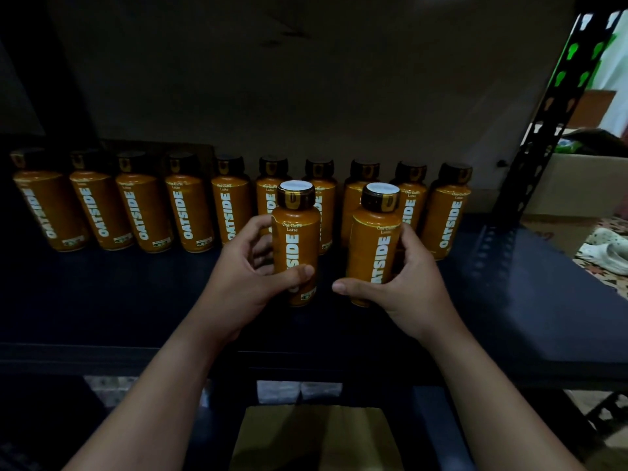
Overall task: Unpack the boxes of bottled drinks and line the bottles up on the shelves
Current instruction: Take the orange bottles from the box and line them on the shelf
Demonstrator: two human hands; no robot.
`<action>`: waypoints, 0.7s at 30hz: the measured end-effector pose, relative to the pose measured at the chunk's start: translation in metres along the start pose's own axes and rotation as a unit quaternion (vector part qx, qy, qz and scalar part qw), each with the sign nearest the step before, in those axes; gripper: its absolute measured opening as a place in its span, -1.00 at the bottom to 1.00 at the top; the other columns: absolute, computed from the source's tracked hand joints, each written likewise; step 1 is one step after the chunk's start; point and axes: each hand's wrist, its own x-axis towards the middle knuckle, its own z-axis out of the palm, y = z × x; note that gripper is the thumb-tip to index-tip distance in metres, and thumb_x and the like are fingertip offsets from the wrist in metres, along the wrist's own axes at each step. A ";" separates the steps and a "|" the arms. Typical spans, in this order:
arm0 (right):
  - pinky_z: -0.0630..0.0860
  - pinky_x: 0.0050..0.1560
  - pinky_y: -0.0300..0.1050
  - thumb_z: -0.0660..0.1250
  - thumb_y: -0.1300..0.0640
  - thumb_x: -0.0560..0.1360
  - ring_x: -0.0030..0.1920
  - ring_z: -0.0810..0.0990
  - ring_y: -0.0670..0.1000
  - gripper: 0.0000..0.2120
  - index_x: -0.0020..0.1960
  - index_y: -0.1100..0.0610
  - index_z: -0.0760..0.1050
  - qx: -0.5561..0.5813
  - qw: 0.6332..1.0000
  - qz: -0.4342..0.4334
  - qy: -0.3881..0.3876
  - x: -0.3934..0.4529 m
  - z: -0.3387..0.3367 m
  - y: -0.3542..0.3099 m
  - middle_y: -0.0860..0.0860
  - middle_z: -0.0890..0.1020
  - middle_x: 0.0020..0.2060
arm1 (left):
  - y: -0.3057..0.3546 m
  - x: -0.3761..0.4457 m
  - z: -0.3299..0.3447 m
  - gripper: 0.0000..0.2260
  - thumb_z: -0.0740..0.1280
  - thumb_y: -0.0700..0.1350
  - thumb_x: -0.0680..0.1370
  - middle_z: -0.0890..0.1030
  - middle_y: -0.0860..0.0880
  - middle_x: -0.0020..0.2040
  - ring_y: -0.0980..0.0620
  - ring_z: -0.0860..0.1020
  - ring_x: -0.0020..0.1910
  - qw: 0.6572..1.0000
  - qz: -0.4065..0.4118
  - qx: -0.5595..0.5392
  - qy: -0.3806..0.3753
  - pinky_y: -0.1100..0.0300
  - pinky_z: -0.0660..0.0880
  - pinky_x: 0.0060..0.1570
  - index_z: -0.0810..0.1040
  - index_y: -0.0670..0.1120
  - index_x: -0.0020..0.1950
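Note:
Several orange Oatside bottles [144, 212] with dark caps stand in a row along the back of a dark shelf [102, 300]. In front of that row, my left hand [248, 277] grips one upright orange bottle [296, 239], thumb across its label. Beside it, my right hand [404, 283] grips a second upright bottle [375, 246] of the same kind. Both held bottles are near the shelf surface; I cannot tell whether they touch it. A small gap separates the two.
A black perforated shelf post [543, 130] rises at the right. Behind it sits an open cardboard box [577, 178]. White shoes [608, 249] lie on a patterned floor at far right. Another cardboard box [316, 436] lies below the shelf edge.

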 end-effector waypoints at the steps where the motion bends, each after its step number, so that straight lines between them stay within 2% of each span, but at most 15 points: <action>1: 0.51 0.27 -0.02 0.66 -0.16 0.10 0.37 0.44 -0.12 0.08 0.51 -0.16 0.22 0.007 1.000 0.001 -0.004 0.000 0.000 0.000 -0.19 0.45 0.39 | 0.000 0.000 0.000 -0.32 0.56 -0.15 0.34 0.67 0.04 0.24 0.07 0.63 0.24 1.000 0.001 0.001 0.000 -0.07 0.56 0.27 0.42 0.05 0.42; 4: 0.48 0.27 -0.09 0.65 -0.04 0.18 0.32 0.45 -0.19 -0.05 0.46 -0.26 0.25 0.052 0.998 0.018 -0.034 0.000 -0.003 -0.001 -0.24 0.46 0.35 | 0.002 0.000 0.001 -0.31 0.57 -0.11 0.30 0.67 0.08 0.22 0.11 0.63 0.23 1.000 0.000 0.002 0.000 -0.01 0.58 0.24 0.43 0.06 0.41; 5: 0.48 0.32 -0.03 0.64 0.03 0.22 0.31 0.47 -0.19 -0.10 0.43 -0.28 0.28 0.074 0.996 0.024 -0.046 0.001 -0.005 0.000 -0.24 0.49 0.33 | 0.002 0.001 0.001 -0.30 0.58 -0.11 0.30 0.67 0.09 0.23 0.12 0.63 0.23 1.000 -0.001 0.002 0.001 0.01 0.58 0.23 0.44 0.07 0.41; 7: 0.45 0.40 0.14 0.60 0.25 0.29 0.35 0.50 -0.09 -0.10 0.49 -0.18 0.28 0.116 0.991 0.032 -0.061 0.002 -0.009 0.003 -0.13 0.52 0.35 | 0.002 0.001 0.001 -0.29 0.59 -0.11 0.29 0.66 0.11 0.23 0.15 0.62 0.23 1.000 -0.005 0.002 0.003 0.05 0.59 0.21 0.44 0.08 0.41; 9: 0.42 0.42 0.20 0.57 0.35 0.32 0.39 0.48 -0.02 -0.08 0.54 -0.10 0.25 0.131 0.989 0.034 -0.065 0.003 -0.011 0.006 -0.06 0.51 0.38 | 0.001 0.001 0.001 -0.29 0.59 -0.13 0.31 0.64 0.11 0.26 0.17 0.61 0.24 1.000 -0.006 0.004 0.005 0.08 0.60 0.19 0.44 0.10 0.42; 12: 0.43 0.41 0.13 0.62 0.20 0.25 0.43 0.44 -0.03 -0.08 0.46 -0.20 0.27 0.127 0.990 0.029 -0.062 0.002 -0.010 0.006 -0.08 0.47 0.41 | 0.001 0.001 0.002 -0.30 0.59 -0.13 0.34 0.61 0.11 0.29 0.19 0.60 0.24 1.000 0.001 0.019 0.005 0.08 0.61 0.20 0.44 0.12 0.43; 15: 0.52 0.25 -0.13 0.61 0.12 0.24 0.41 0.44 -0.08 -0.15 0.36 -0.30 0.27 0.112 0.991 0.019 -0.066 0.001 -0.011 0.005 -0.14 0.46 0.40 | 0.003 0.000 0.005 -0.25 0.58 0.00 0.35 0.55 0.13 0.34 0.20 0.58 0.27 0.998 0.006 0.055 0.002 0.10 0.60 0.20 0.36 0.18 0.49; 18: 0.54 0.12 -0.27 0.61 0.16 0.30 0.41 0.44 -0.12 -0.11 0.50 -0.19 0.26 0.105 0.992 0.014 -0.065 -0.001 -0.017 0.009 -0.14 0.45 0.41 | 0.005 -0.003 0.011 -0.26 0.55 0.04 0.38 0.53 0.15 0.36 0.16 0.57 0.29 0.997 0.011 0.082 -0.006 0.16 0.60 0.19 0.32 0.22 0.50; 21: 0.54 0.06 -0.34 0.61 0.15 0.33 0.40 0.43 -0.14 -0.05 0.56 -0.15 0.19 0.091 0.994 0.017 -0.061 -0.005 -0.027 0.012 -0.14 0.45 0.43 | 0.009 -0.007 0.023 -0.36 0.52 0.05 0.37 0.56 0.24 0.24 0.25 0.57 0.26 0.996 0.009 0.089 -0.015 0.28 0.59 0.14 0.34 0.36 0.36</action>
